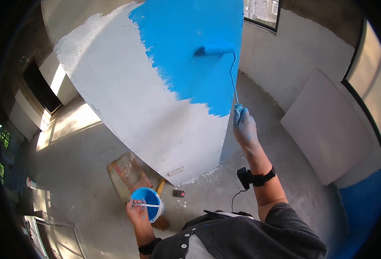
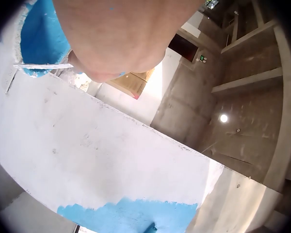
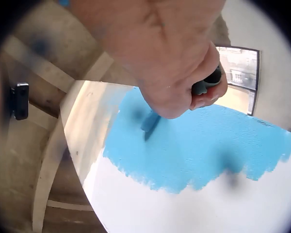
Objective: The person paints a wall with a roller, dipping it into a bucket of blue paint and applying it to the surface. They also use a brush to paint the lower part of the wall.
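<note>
The right hand (image 1: 245, 127) grips the handle of a paint roller (image 1: 217, 49), whose blue sleeve lies against the blue-painted upper part of a wall panel (image 1: 125, 86). In the right wrist view the fingers of that hand (image 3: 184, 82) curl round the dark handle, and part of the roller (image 3: 150, 121) shows beyond them. The left hand (image 1: 138, 212) holds a white bucket (image 1: 161, 206) with blue paint inside by its white handle. In the left wrist view the bucket (image 2: 43, 36) is beside the left hand (image 2: 121, 39), whose fingers are mostly hidden.
On the floor below the panel lie a stained board (image 1: 123, 175), a small dark-and-red object (image 1: 178, 194) and a brush with brown bristles (image 1: 161, 223). A large pale board (image 1: 326, 127) leans at the right wall. A metal frame (image 1: 76, 239) stands at lower left.
</note>
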{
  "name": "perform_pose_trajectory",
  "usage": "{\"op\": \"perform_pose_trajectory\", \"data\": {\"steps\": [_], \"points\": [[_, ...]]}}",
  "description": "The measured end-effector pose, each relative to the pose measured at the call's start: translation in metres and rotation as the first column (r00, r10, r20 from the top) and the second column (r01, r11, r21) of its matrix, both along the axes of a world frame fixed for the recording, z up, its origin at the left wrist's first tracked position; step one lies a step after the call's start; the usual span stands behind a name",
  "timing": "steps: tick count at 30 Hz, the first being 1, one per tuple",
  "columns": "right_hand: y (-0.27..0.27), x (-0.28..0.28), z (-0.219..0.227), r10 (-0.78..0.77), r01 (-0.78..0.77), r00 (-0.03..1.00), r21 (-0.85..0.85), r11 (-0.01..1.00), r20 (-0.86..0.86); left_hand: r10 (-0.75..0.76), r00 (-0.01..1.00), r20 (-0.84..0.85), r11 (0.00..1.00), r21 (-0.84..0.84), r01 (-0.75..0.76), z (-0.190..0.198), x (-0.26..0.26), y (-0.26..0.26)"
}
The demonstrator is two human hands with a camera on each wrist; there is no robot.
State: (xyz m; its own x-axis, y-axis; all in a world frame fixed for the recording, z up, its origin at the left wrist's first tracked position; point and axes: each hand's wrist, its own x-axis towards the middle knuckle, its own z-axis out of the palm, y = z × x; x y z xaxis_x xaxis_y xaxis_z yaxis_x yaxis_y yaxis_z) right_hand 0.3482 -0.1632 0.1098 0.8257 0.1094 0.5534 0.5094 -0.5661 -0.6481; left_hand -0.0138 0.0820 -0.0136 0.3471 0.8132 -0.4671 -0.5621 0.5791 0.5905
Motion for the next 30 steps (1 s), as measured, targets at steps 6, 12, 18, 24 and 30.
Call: {"op": "perform_pose_trajectory", "data": {"steps": [6,12,18,24,30], "points": [[-0.007,-0.014,0.005,-0.066,0.068,0.998,-0.098,0.993,0.024,0.050,0.999,-0.004,0.998,-0.042,-0.050,-0.007,-0.008,0.006],[0.004,0.017,0.111,-0.054,0.067,0.983,-0.070,0.995,0.176,0.046,0.999,0.001,0.996,-0.076,-0.046,-0.014,-0.006,0.017],[0.003,-0.008,-0.001,-0.079,0.074,0.996,-0.148,0.986,-0.029,0.058,0.998,0.014,0.995,-0.087,-0.057,-0.024,-0.016,0.025],[0.004,0.004,0.069,-0.061,0.064,0.997,-0.069,0.996,0.046,0.108,0.994,-0.009,0.991,-0.082,-0.108,-0.024,-0.018,0.026],[0.008,0.031,0.158,-0.034,0.035,0.990,-0.007,0.999,0.133,0.121,0.992,0.033,0.992,-0.051,-0.119,-0.034,-0.024,0.028]]}}
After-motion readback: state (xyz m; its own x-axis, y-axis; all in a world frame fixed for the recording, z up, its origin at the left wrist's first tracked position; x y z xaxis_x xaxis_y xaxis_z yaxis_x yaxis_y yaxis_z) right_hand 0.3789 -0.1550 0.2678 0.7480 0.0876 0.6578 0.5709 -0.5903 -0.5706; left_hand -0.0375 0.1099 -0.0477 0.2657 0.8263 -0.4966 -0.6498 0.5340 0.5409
